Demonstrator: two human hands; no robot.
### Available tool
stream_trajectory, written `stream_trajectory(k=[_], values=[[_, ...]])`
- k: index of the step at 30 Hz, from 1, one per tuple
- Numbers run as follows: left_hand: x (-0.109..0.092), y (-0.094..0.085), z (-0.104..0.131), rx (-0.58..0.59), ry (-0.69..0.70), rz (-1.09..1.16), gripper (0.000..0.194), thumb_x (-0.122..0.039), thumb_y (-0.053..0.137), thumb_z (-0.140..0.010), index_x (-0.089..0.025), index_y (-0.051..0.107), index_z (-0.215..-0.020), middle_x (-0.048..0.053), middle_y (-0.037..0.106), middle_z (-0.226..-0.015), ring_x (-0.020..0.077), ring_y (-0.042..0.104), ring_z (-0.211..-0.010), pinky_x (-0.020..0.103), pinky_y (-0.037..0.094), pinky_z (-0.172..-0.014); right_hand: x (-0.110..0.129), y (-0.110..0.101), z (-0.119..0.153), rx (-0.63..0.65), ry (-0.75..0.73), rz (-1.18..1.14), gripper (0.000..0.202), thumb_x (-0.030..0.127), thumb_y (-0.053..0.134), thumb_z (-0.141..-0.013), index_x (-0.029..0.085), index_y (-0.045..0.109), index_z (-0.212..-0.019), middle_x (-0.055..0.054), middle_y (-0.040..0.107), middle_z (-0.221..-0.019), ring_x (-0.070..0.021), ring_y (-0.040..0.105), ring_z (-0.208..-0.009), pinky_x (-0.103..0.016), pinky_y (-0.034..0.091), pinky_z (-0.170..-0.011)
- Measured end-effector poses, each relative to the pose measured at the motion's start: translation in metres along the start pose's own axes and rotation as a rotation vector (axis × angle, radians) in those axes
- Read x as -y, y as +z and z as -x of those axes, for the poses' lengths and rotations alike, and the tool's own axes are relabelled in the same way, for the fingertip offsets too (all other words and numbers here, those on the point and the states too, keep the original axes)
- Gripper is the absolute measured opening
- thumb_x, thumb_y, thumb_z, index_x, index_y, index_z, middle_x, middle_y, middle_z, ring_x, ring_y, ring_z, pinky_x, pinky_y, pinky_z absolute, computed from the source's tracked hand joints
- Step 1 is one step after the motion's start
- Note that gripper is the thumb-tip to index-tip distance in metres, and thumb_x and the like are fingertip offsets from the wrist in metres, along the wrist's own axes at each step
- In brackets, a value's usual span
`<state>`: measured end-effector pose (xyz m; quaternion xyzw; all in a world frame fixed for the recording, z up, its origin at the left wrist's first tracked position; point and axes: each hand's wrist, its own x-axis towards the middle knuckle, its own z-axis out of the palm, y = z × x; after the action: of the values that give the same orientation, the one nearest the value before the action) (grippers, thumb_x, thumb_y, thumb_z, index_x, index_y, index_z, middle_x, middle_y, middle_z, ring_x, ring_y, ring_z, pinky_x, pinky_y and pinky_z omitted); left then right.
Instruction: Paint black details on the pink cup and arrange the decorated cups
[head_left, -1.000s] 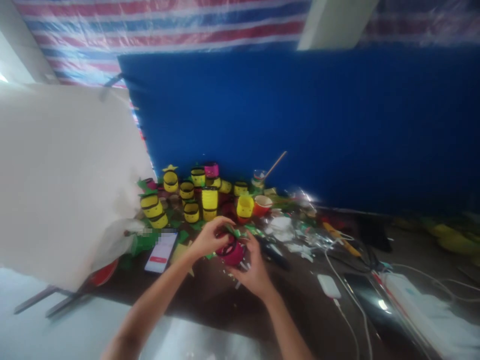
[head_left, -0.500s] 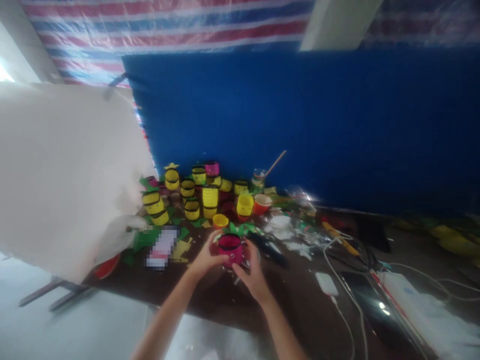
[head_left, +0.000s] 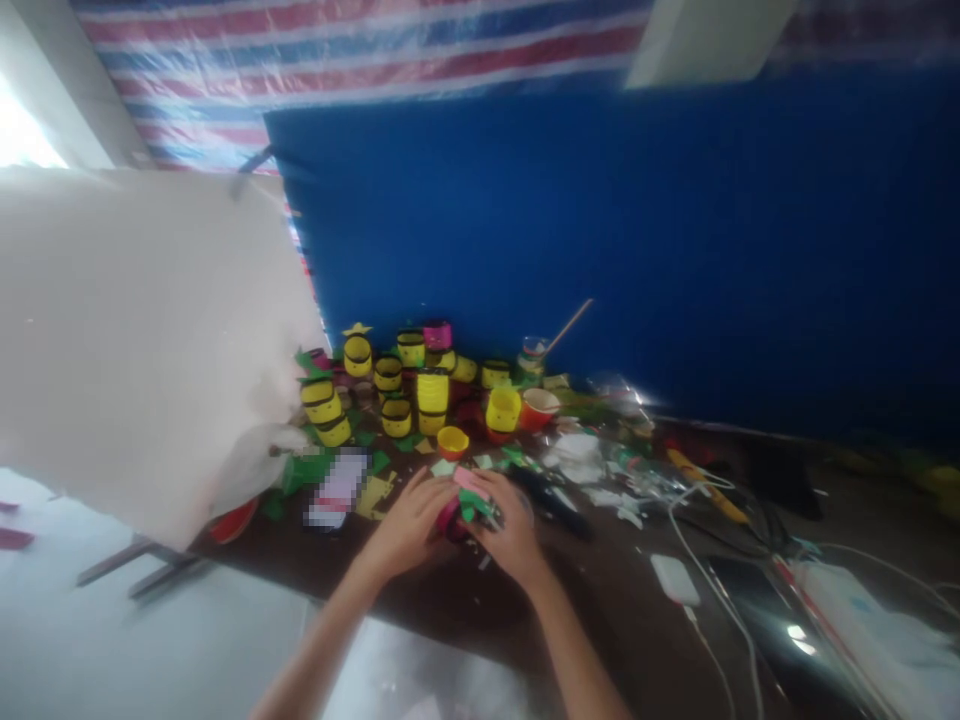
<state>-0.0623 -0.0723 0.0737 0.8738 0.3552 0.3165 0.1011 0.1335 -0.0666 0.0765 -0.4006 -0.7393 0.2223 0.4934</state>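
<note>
"At the near middle of the dark table (head_left: 637, 640), what do the hands hold?"

"The left hand (head_left: 411, 522) has its fingers curled in, closed around the left side of a magenta cup (head_left: 451, 519). The right hand (head_left: 514, 525) has its fingers bent, thumb and tips nearly together about a green piece (head_left: 474, 505). A pink block (head_left: 468, 481) lies against the right fingers — gripped or merely touched, I cannot tell."

"Position of the cup?"

"Between the two hands, largely covered by fingers. Whether its base bears on the table is not visible."

"Surroundings?"

"Just beyond the hands, a small yellow cup (head_left: 452, 442). To the left, a phone (head_left: 339, 490); to the right, a long dark object (head_left: 556, 507)."

"Risks?"

"Three, in my judgement. A hard squeeze from the left fingers could dent the magenta cup, should its wall prove thin. A loose pinch could drop the green piece among the green scraps (head_left: 444, 467) — hard to pick out there. Lastly, a careless forward reach could tip the yellow cup, since it stands so close to the fingertips."
</note>
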Motion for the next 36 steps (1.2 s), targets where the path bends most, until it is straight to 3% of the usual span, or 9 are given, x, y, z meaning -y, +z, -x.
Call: stream_trajectory(k=[4,8,15,24,36], values=[[0.001,-0.005,0.009,0.053,0.025,-0.125,0.06,-0.02,0.056,-0.079,-0.017,0.034,-0.135,0.014,0.052,-0.13,0.0236,0.045,-0.124,0.054,0.023,-0.111,0.0,0.007,-0.001,0.084,0.02,-0.058,0.019,0.026,0.063,-0.077,0.026,0.068,-0.096,-0.007,0.063,-0.112,-0.0218,0.058,-0.106,-0.038,0.047,-0.093],[0.002,-0.008,0.016,0.074,0.058,-0.259,0.053,-0.008,0.043,-0.083,-0.018,0.035,-0.135,0.012,0.052,-0.13,0.0207,0.043,-0.126,0.053,0.023,-0.111,0.001,0.014,0.002,0.126,0.078,-0.109,0.02,0.028,0.06,-0.08,0.025,0.069,-0.098,-0.008,0.067,-0.104,-0.0214,0.062,-0.099,-0.038,0.049,-0.089],[-0.008,-0.007,0.017,0.139,0.14,-0.449,0.05,-0.012,0.043,-0.086,-0.017,0.036,-0.135,0.011,0.05,-0.132,0.0243,0.039,-0.128,0.051,0.023,-0.111,-0.001,0.025,0.014,0.063,0.199,-0.096,0.022,0.028,0.056,-0.083,0.021,0.068,-0.1,-0.009,0.069,-0.101,-0.0214,0.064,-0.094,-0.038,0.051,-0.086],[-0.015,-0.003,0.012,0.196,0.188,-0.468,0.052,-0.013,0.043,-0.085,-0.016,0.034,-0.137,0.012,0.049,-0.13,0.0266,0.039,-0.127,0.054,0.018,-0.111,-0.009,0.024,0.024,0.015,0.312,-0.04,0.022,0.027,0.055,-0.081,0.02,0.071,-0.094,-0.009,0.073,-0.089,-0.0234,0.068,-0.081,-0.037,0.055,-0.076],[-0.018,0.009,0.009,0.181,0.235,-0.451,0.054,-0.011,0.043,-0.084,-0.016,0.033,-0.137,0.013,0.052,-0.126,0.0244,0.04,-0.126,0.051,0.018,-0.112,-0.013,0.015,0.034,0.009,0.285,0.052,0.022,0.021,0.054,-0.079,0.022,0.071,-0.092,-0.008,0.073,-0.089,-0.0225,0.068,-0.082,-0.037,0.055,-0.077]])
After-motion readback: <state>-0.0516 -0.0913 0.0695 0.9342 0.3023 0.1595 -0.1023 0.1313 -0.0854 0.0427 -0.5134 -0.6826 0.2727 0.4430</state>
